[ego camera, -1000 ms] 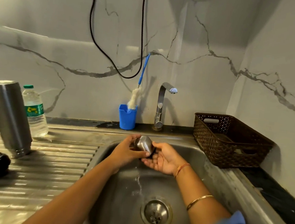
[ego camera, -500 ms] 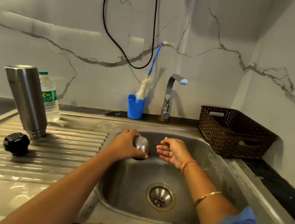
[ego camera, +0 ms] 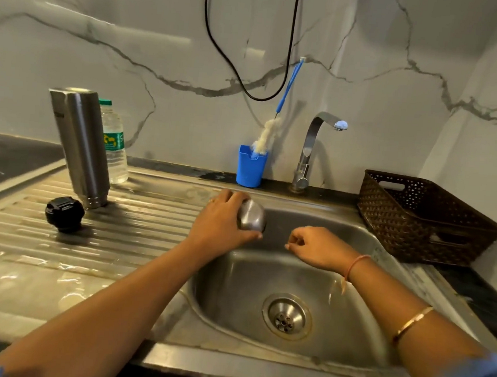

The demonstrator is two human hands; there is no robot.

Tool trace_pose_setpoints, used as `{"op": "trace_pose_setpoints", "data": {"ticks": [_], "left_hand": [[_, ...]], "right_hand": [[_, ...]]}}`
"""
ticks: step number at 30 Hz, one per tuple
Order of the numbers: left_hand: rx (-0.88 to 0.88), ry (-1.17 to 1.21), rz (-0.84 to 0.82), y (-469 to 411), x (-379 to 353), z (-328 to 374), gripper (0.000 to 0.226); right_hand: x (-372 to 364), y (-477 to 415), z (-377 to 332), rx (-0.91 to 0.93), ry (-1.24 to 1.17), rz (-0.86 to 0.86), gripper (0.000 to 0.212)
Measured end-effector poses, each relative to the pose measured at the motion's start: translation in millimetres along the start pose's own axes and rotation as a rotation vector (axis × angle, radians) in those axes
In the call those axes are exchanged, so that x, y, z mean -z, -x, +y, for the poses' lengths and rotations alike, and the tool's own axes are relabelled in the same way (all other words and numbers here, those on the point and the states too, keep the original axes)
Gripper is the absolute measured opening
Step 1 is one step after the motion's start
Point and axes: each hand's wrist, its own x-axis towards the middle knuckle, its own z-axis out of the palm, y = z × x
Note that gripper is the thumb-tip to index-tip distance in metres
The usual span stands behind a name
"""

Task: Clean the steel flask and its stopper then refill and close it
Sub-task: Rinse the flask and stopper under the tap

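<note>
The steel flask [ego camera: 79, 145] stands upside down on the ribbed drainboard [ego camera: 136, 233] at the left. A black stopper [ego camera: 64, 214] lies in front of it. My left hand [ego camera: 221, 222] grips a small steel cap cup [ego camera: 252, 215] over the sink's left rim. My right hand [ego camera: 317, 247] hovers over the sink basin [ego camera: 233, 291] with fingers loosely curled and nothing in it. The two hands are apart.
A plastic water bottle [ego camera: 114, 145] stands behind the flask. A blue cup [ego camera: 250, 170] with a bottle brush [ego camera: 267, 136] sits by the tap [ego camera: 312, 151], which is not running. A brown basket [ego camera: 423, 220] is at the right. A black cable [ego camera: 244, 81] hangs on the wall.
My right hand has let go of the steel cap cup and drawn away to the right. My left hand has carried the cup leftward toward the sink's rim.
</note>
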Motion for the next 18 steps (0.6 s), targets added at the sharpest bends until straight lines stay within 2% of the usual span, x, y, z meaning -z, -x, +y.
{"op": "trace_pose_setpoints", "data": {"ticks": [2,3,5,6,8,10,12,13,14,15,17,18], "left_hand": [[-0.044,0.051,0.120,-3,6,2,0.077],[-0.044,0.061,0.115,-4,9,4,0.077],[0.000,0.009,-0.043,-4,9,5,0.077],[0.020,-0.049,-0.123,-2,6,4,0.077],[0.035,-0.097,-0.135,2,2,0,0.078],[-0.013,-0.027,0.059,6,8,0,0.078],[-0.115,0.064,0.342,4,18,2,0.077],[-0.150,0.087,0.433,3,21,4,0.077],[-0.158,0.082,0.423,2,24,6,0.077],[-0.142,0.065,0.314,2,24,5,0.075],[0.006,-0.116,-0.089,4,15,0,0.071],[0.075,-0.205,-0.237,7,10,-5,0.071]], "right_hand": [[0,2,-1,-0.017,-0.013,0.118,0.020],[-2,2,-3,-0.023,-0.046,0.198,0.021],[-5,0,-9,-0.040,-0.106,0.273,0.022],[-7,-1,-12,-0.053,-0.118,0.250,0.023],[-13,-4,-18,-0.070,-0.111,0.173,0.023],[-18,-7,-22,-0.075,-0.106,0.199,0.024],[-20,-11,-22,-0.055,-0.108,0.342,0.029],[-21,-12,-21,-0.042,-0.113,0.421,0.030],[-22,-12,-20,-0.033,-0.124,0.483,0.029],[-24,-12,-18,-0.030,-0.137,0.510,0.026],[-28,-11,-14,-0.038,-0.144,0.476,0.022],[-32,-10,-12,-0.047,-0.130,0.442,0.022]]}}
